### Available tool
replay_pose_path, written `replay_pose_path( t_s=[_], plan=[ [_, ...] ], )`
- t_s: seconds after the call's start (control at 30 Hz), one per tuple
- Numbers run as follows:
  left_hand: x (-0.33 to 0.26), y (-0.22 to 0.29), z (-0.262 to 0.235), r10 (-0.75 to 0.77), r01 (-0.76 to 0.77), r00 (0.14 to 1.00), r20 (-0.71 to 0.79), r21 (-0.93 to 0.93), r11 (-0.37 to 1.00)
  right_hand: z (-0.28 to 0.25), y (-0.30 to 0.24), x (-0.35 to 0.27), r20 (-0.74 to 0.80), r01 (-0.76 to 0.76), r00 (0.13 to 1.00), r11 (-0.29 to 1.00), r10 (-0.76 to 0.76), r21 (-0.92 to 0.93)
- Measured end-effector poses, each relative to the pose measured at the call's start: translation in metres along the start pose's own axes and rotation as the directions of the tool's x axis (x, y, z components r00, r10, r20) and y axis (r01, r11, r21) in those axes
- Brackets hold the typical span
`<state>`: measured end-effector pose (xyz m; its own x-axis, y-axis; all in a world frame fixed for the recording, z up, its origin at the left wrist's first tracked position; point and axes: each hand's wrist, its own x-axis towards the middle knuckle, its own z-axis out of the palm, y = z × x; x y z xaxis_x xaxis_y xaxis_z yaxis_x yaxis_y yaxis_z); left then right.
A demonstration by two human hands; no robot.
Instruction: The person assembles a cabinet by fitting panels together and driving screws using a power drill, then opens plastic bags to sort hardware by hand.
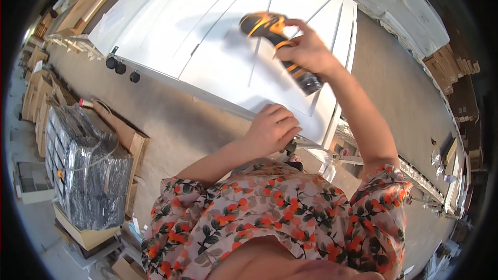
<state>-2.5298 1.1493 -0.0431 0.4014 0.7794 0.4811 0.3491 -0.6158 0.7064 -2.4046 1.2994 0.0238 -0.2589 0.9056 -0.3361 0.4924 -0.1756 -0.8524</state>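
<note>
My right hand [306, 52] grips a black and orange cordless drill [270, 28] by its handle. The drill is held above a large white metal cabinet [218, 67], its head pointing left; motion blurs it slightly. Near the cabinet's close edge is my left hand [273, 127], fingers curled together. What it holds, if anything, is hidden. Just below that hand, a dark caster [291, 148] shows at the cabinet's near corner. Several black casters [120, 67] stick out at the cabinet's left end.
Dark panels in clear wrap [88, 166] stand on the left beside a wooden pallet [136, 161]. Cardboard boxes [448, 67] and white wrapped blocks [415, 15] line the right. A long metal frame [415, 181] lies at the lower right.
</note>
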Motion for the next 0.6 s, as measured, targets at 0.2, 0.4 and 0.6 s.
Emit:
replay_pose_path(
  t_s=[0.2,0.4,0.6],
  plan=[
    [0.039,0.022,0.034,-0.190,0.155,0.978,0.085,0.311,0.938,-0.146,0.043,-0.086,-0.266,0.349,0.931,0.818,-0.249,0.457],
    [0.094,0.033,0.074,-0.523,0.333,0.835,0.172,0.598,0.729,-0.253,0.166,-0.178,-0.331,0.357,0.933,0.453,-0.141,0.817],
    [0.117,0.042,0.078,-0.680,0.479,0.725,0.107,0.632,0.610,-0.260,0.281,-0.225,-0.408,0.297,0.901,0.477,0.146,0.827]
  ],
)
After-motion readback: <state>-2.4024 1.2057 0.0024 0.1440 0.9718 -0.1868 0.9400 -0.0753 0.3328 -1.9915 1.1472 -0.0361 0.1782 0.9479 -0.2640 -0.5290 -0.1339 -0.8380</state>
